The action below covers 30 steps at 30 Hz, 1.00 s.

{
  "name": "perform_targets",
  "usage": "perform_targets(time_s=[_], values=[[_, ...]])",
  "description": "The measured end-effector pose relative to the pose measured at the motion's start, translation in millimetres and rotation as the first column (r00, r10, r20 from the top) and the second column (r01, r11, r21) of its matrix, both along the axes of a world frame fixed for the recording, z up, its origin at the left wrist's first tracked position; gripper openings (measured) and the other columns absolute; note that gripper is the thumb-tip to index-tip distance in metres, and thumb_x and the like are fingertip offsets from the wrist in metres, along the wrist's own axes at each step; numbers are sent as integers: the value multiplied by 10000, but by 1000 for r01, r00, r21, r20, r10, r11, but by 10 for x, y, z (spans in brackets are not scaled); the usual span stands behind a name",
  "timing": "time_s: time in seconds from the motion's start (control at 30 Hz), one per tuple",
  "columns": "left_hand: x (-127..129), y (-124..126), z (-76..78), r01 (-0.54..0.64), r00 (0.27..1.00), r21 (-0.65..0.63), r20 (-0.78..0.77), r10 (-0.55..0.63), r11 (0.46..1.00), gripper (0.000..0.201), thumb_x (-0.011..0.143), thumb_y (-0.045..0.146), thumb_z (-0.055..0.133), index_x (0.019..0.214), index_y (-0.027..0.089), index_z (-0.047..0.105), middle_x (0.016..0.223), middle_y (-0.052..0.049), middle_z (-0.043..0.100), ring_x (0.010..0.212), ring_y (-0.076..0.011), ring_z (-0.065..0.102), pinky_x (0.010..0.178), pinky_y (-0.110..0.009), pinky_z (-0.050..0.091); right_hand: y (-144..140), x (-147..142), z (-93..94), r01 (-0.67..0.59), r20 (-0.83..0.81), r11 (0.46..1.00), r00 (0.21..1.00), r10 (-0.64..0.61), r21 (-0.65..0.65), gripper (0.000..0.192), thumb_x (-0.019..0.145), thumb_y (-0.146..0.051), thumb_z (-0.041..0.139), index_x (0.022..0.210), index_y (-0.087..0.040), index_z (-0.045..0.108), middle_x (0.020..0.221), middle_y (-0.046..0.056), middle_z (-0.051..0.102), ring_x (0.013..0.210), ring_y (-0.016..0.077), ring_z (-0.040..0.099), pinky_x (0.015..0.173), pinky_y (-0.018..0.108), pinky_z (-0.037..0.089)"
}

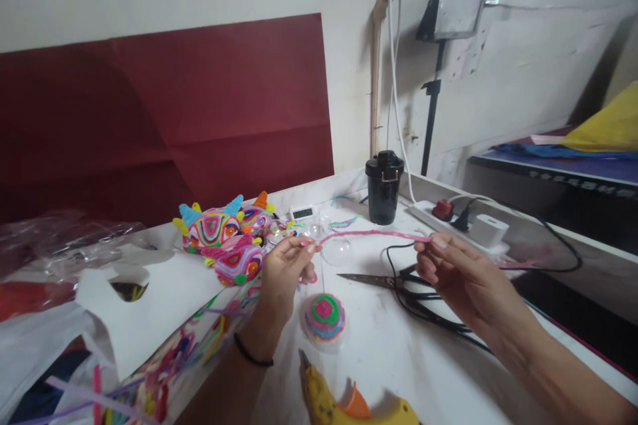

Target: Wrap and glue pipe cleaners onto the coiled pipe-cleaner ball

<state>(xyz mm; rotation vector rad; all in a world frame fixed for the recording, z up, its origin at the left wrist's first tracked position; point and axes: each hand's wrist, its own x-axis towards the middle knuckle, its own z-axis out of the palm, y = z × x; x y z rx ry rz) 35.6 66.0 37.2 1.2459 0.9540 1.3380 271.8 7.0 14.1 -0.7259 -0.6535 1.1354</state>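
A pink pipe cleaner (369,234) is stretched level above the white table (389,352). My left hand (286,272) pinches its left end and my right hand (453,265) pinches its right end. Below and between my hands sits a clear half-dome wound with pink, green and blue pipe cleaner (325,319). A pair of scissors (371,280) lies just under the stretched strand. A clear empty half-dome (337,252) rests behind my left hand.
Several colourful horned pipe-cleaner figures (224,236) stand at the left. A yellow glue gun (343,405) lies at the near edge. A black jar (383,187), a power strip (448,216) with cables, a small digital clock (302,212) and loose pipe cleaners (164,358) surround the work area.
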Motion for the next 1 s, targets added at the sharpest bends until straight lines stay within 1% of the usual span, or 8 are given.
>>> perform_targets(time_s=[0.13, 0.2, 0.3, 0.37, 0.53, 0.7, 0.87, 1.0], values=[[25, -9, -21, -1, 1000, 13, -27, 2, 1000, 207, 650, 274, 739, 738, 144, 605, 560, 28, 623, 392, -53, 471, 385, -169, 322, 15, 45, 3, 11, -67, 1000, 998, -9, 24, 228, 653, -281, 824, 694, -167, 631, 592, -44, 506, 537, 76, 499, 427, 149, 420], [35, -17, -25, 7, 998, 20, -54, -6, 1000, 194, 653, 272, 737, 734, 138, 622, 530, 30, 606, 395, -57, 467, 392, -173, 321, 21, 70, -1, 14, -80, 1000, 997, -11, 28, 225, 652, -276, 827, 696, -172, 632, 591, -47, 498, 543, 76, 499, 424, 145, 424], [41, -30, -17, 29, 996, 26, -89, -27, 999, 195, 687, 304, 704, 743, 127, 644, 660, -33, 688, 404, -57, 478, 398, -187, 329, 31, 87, -2, 18, -80, 1000, 997, -16, 25, 230, 646, -278, 834, 685, -172, 633, 580, -50, 492, 536, 73, 494, 413, 137, 423], [38, -39, -8, 32, 996, 28, -84, -30, 999, 198, 702, 315, 687, 756, 129, 645, 735, -54, 710, 411, -58, 489, 400, -192, 335, 37, 85, 0, 18, -78, 1000, 997, -17, 18, 233, 645, -288, 836, 686, -165, 642, 599, -44, 514, 540, 69, 495, 409, 132, 425], [23, -54, 0, 6, 997, 41, -80, -3, 999, 176, 710, 304, 673, 755, 137, 639, 721, -38, 704, 410, -61, 498, 401, -189, 339, 47, 74, 4, 49, -75, 999, 996, -48, 7, 252, 609, -297, 859, 690, -155, 667, 678, -31, 569, 550, 60, 501, 406, 126, 426], [17, -46, 5, 0, 995, 54, -96, 5, 999, 183, 728, 316, 649, 764, 137, 655, 707, -33, 703, 393, -58, 489, 402, -194, 347, 54, 69, 1, 66, -86, 998, 994, -68, -21, 284, 552, -299, 886, 644, -163, 654, 598, -46, 533, 514, 57, 479, 397, 124, 415], [24, -74, 38, -44, 994, 70, -99, 51, 997, 172, 722, 302, 639, 762, 136, 661, 687, -32, 703, 392, -60, 484, 396, -194, 338, 66, 69, -18, 86, -83, 995, 993, -89, -43, 303, 520, -293, 900, 646, -161, 659, 577, -48, 530, 499, 56, 473, 398, 127, 413], [28, -77, 43, -63, 993, 66, -96, 69, 996, 180, 705, 303, 645, 762, 133, 662, 689, -42, 710, 393, -64, 487, 390, -194, 333, 85, 94, -48, 63, -64, 997, 996, -66, -51, 296, 529, -303, 896, 639, -159, 662, 561, -41, 538, 482, 53, 459, 401, 130, 394]])
